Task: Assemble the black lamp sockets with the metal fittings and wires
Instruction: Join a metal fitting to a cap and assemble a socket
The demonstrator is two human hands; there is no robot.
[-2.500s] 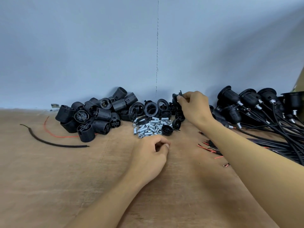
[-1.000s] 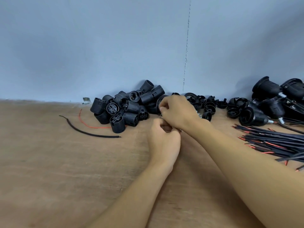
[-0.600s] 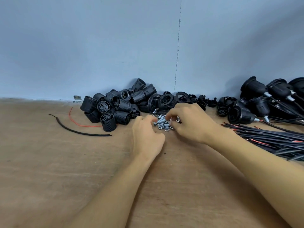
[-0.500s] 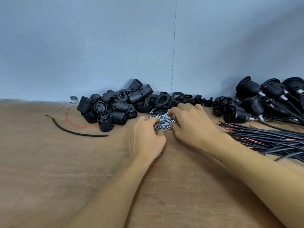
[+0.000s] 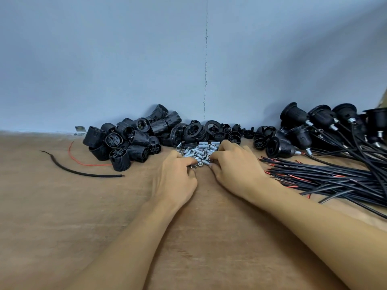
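Left of the metal fittings (image 5: 199, 150), the black lamp sockets (image 5: 129, 141) lie heaped. My left hand (image 5: 176, 176) has settled at the fittings' near edge and my right hand (image 5: 236, 166) has come back from behind them. Both have curled fingers; I cannot tell if either pinches anything. I judge I'm picking hardware. The fittings are small, silvery and loose, with the wires (image 5: 324, 178) to their right.
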